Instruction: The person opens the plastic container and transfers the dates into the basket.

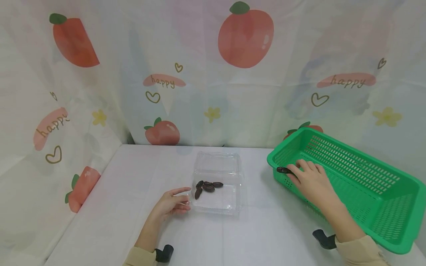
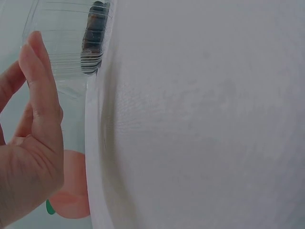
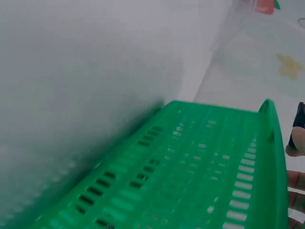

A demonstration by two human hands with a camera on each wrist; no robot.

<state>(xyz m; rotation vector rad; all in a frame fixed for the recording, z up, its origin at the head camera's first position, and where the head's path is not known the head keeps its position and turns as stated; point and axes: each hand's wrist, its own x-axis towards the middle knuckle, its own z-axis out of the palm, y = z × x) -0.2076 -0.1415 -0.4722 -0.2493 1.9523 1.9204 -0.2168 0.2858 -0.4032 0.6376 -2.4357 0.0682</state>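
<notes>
A clear plastic clamshell box [image 1: 229, 201] sits on the table with its lid [image 1: 217, 162] folded back, away from me. Several dark brown dates [image 1: 208, 188] lie grouped in its far left part. My left hand [image 1: 171, 203] touches the box's left side with fairly straight fingers; in the left wrist view, fingertips [image 2: 35, 43] are against the clear wall. Over the left rim of a green basket [image 1: 336, 140], my right hand [image 1: 314, 183] pinches a dark date [image 1: 284, 170] between thumb and fingers. At the right wrist view's edge, only part of that hand shows.
The long green basket with slotted walls stands at an angle on the right. White cloth covers the table [image 1: 133, 173]. A printed fabric backdrop [image 1: 199, 103] hangs along the back and left sides. Dark straps with stubby mounts [image 1: 323, 239] sit at both wrists.
</notes>
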